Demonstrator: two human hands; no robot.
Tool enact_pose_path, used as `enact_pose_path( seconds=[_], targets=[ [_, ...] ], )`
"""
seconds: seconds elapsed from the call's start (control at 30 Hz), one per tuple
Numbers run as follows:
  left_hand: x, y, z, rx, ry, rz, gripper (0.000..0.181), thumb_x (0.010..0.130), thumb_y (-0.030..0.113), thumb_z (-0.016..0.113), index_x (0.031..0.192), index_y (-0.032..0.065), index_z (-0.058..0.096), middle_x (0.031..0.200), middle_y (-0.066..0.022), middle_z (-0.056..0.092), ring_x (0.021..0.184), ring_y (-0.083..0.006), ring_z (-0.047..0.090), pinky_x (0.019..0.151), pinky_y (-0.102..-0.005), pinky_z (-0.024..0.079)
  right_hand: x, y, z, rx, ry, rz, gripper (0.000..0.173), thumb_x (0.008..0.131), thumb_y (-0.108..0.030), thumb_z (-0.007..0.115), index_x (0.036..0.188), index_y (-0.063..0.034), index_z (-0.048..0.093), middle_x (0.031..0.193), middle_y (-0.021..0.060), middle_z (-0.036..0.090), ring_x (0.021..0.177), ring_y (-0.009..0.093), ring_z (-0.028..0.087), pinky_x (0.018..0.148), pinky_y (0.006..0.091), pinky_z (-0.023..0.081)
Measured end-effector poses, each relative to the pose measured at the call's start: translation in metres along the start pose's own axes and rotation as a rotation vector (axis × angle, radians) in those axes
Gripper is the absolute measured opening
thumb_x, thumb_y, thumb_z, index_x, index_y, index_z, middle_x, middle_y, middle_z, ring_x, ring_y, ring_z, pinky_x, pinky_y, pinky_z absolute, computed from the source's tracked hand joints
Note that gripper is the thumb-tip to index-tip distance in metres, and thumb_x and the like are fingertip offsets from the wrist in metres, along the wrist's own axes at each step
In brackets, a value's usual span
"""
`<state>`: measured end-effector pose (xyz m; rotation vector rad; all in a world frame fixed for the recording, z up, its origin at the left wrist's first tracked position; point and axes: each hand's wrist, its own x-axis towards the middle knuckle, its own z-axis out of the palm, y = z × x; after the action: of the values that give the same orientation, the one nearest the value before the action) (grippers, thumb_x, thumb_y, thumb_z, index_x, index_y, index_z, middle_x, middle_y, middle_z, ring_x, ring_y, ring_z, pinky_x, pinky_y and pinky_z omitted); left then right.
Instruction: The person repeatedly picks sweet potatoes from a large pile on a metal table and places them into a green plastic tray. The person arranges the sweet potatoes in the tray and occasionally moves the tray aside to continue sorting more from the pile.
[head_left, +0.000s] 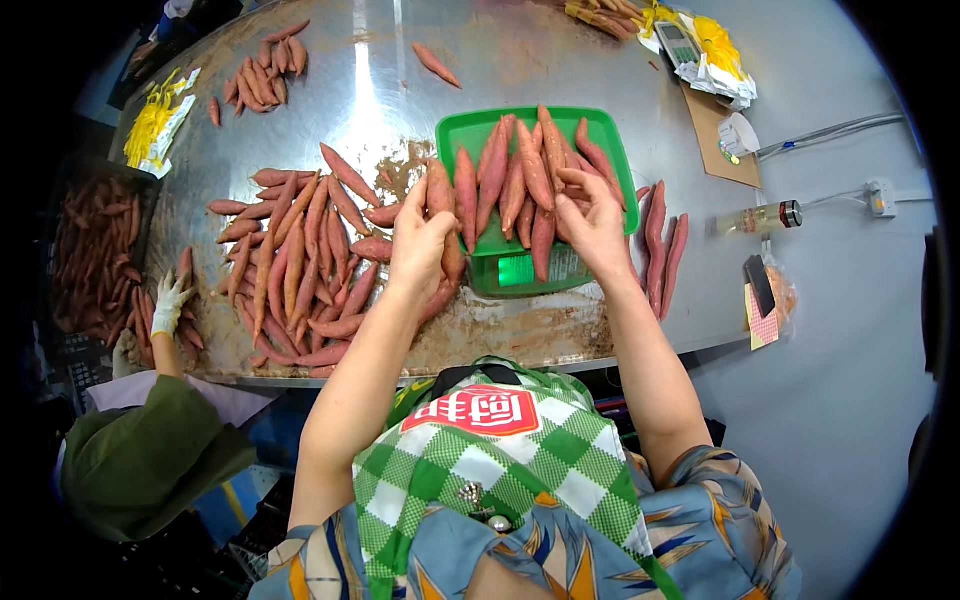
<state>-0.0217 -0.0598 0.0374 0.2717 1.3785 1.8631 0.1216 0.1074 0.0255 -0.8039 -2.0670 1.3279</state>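
Observation:
My left hand (417, 247) grips a long reddish sweet potato (440, 187) at the left side of a green plastic tray (622, 150). The fingers hide part of that root. Over the tray's right half, my right hand (596, 221) has thumb and fingertips around the lower end of a sweet potato (551, 142). Several more sweet potatoes (491, 180) lie in the tray, some poking over its near rim. Under the tray is a green digital scale (487, 276) with a lit display. A large pile of sweet potatoes (296, 262) lies left of the scale.
Loose sweet potatoes (655, 240) lie right of the tray on the metal table (495, 45). Yellow ties with labels (157, 124) sit at the left edge. A handheld device (677, 43) is at back right. A co-worker's gloved hand (171, 300) is near a full crate (150, 184).

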Motion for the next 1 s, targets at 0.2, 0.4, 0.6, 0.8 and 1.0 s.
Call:
enact_pose_path(
  seconds=[0.2, 0.4, 0.6, 0.8, 1.0],
  targets=[
    [0.003, 0.014, 0.046, -0.257, -0.185, 0.074, 0.07, 0.077, -0.01, 0.044, 0.144, -0.0002, 0.024, 0.134, -0.0121, 0.045, 0.118, -0.0206, 0.048, 0.1, -0.0321, 0.039, -0.009, -0.05, -0.002, 0.169, -0.38, 0.195, 0.041, 0.09, -0.01, 0.058, 0.127, 0.0025, 0.045, 0.099, 0.0084, 0.063, 0.086, 0.012, 0.06, 0.075, 0.0248, 0.049],
    [-0.003, 0.031, 0.056, -0.36, -0.325, 0.041, 0.07, 0.081, -0.005, 0.048, 0.144, -0.0071, 0.018, 0.147, -0.0226, 0.027, 0.139, -0.029, 0.026, 0.113, -0.0374, 0.022, -0.001, -0.05, -0.003, 0.386, -0.217, 0.177, 0.042, 0.095, -0.011, 0.051, 0.132, 0.0041, 0.039, 0.107, 0.0091, 0.061, 0.086, 0.01, 0.058, 0.072, 0.0224, 0.047],
    [-0.008, 0.021, 0.028, -0.329, -0.221, -0.01, 0.057, 0.085, 0.0, 0.05, 0.138, -0.0091, 0.032, 0.14, -0.022, 0.039, 0.133, -0.0275, 0.035, 0.111, -0.0371, 0.025, 0.0, -0.029, -0.003, 0.448, 0.043, 0.14, 0.039, 0.097, -0.011, 0.047, 0.132, 0.0034, 0.039, 0.102, 0.0061, 0.06, 0.077, 0.006, 0.053, 0.065, 0.0198, 0.044],
    [-0.014, 0.016, 0.014, -0.347, -0.164, 0.007, 0.051, 0.087, 0.002, 0.05, 0.135, -0.0091, 0.037, 0.135, -0.0205, 0.045, 0.128, -0.0243, 0.042, 0.108, -0.0354, 0.031, -0.006, -0.007, -0.009, 0.39, 0.035, 0.167, 0.047, 0.097, -0.016, 0.05, 0.135, 0.0073, 0.034, 0.11, 0.0085, 0.058, 0.092, 0.01, 0.055, 0.08, 0.024, 0.045],
    [-0.014, 0.012, 0.007, -0.282, -0.131, 0.031, 0.048, 0.087, 0.005, 0.049, 0.133, -0.0074, 0.042, 0.133, -0.0183, 0.049, 0.126, -0.0238, 0.045, 0.108, -0.0378, 0.031, -0.006, -0.009, -0.009, -0.148, 0.096, -0.025, 0.043, 0.088, -0.011, 0.059, 0.127, 0.0017, 0.045, 0.099, 0.0101, 0.063, 0.085, 0.017, 0.061, 0.075, 0.0297, 0.049]
  ],
)
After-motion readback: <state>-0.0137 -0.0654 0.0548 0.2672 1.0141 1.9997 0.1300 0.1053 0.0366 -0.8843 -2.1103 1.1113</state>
